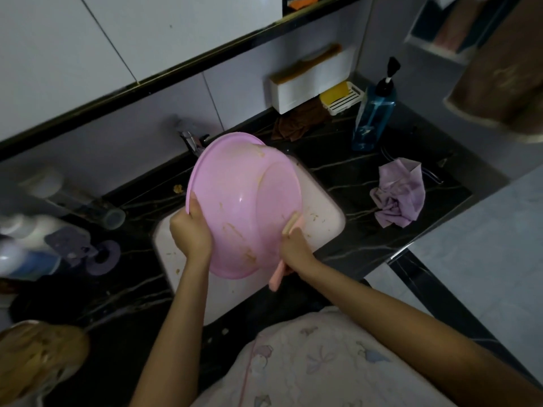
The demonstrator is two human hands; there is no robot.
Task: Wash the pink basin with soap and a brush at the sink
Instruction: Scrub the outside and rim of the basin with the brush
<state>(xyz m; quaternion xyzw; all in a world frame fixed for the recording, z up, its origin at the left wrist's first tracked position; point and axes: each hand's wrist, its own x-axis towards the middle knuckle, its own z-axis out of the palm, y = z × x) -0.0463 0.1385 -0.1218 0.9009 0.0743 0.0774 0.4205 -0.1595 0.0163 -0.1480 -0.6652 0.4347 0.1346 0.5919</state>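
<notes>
The pink basin [241,201] is tilted on edge over the white sink [326,218], its outer underside turned toward me and smeared with brownish dirt. My left hand [191,233] grips the basin's rim at the lower left. My right hand [295,248] holds a pink brush [277,277] by its handle. The brush's pale bristle end [291,226] lies against the basin's base at the right.
A tap [192,142] stands behind the basin. On the dark marble counter lie a purple cloth [399,198], a blue pump bottle [371,113], a brown rag [296,123] and a soap dish with yellow soap [340,96]. Bottles and a glass [97,211] crowd the left side.
</notes>
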